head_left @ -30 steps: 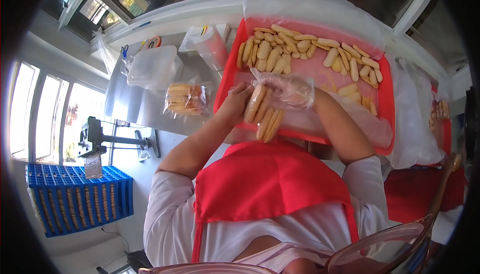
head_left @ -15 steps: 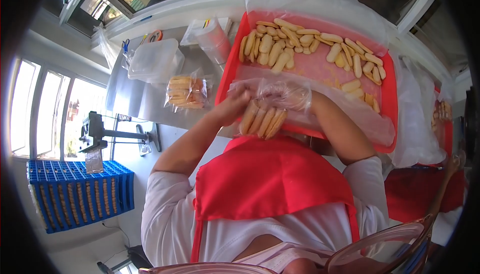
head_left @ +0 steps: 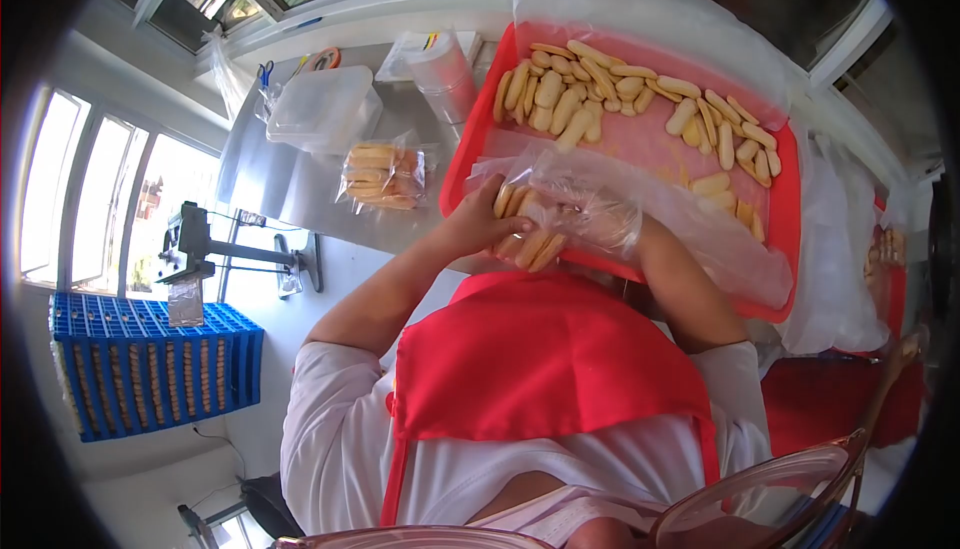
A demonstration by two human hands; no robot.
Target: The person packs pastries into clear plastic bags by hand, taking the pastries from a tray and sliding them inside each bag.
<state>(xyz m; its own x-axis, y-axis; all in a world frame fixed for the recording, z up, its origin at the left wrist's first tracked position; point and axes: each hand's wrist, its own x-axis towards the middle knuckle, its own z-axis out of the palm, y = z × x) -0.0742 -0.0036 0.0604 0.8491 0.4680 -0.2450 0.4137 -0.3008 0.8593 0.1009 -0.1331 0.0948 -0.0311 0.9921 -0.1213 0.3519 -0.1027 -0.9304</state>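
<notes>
In front of my apron, a clear bag of ladyfingers (head_left: pixel 540 251) is held between my two hands, over the near edge of the red tray. My left hand (head_left: pixel 480 219) is bare and grips the bag from the left, its thumb across the front. My right hand (head_left: pixel 605 217), in a loose clear plastic glove, closes on the bag's right side; the shiny film partly hides its fingers. Loose ladyfingers (head_left: pixel 565 94) lie piled along the far side of the red tray (head_left: pixel 790 249), with more at its right.
Left of the tray, a filled bag of ladyfingers (head_left: pixel 382 177) lies on the metal table (head_left: pixel 300 184). Behind it are a clear plastic container (head_left: pixel 325 109), a stack of clear bags (head_left: pixel 445 84) and scissors (head_left: pixel 265 74). A blue crate (head_left: pixel 160 364) stands at lower left.
My left hand has moved from the bag's upper edge to wrap around its side, thumb in front. The bag has turned and tilted. The view has shifted slightly.
</notes>
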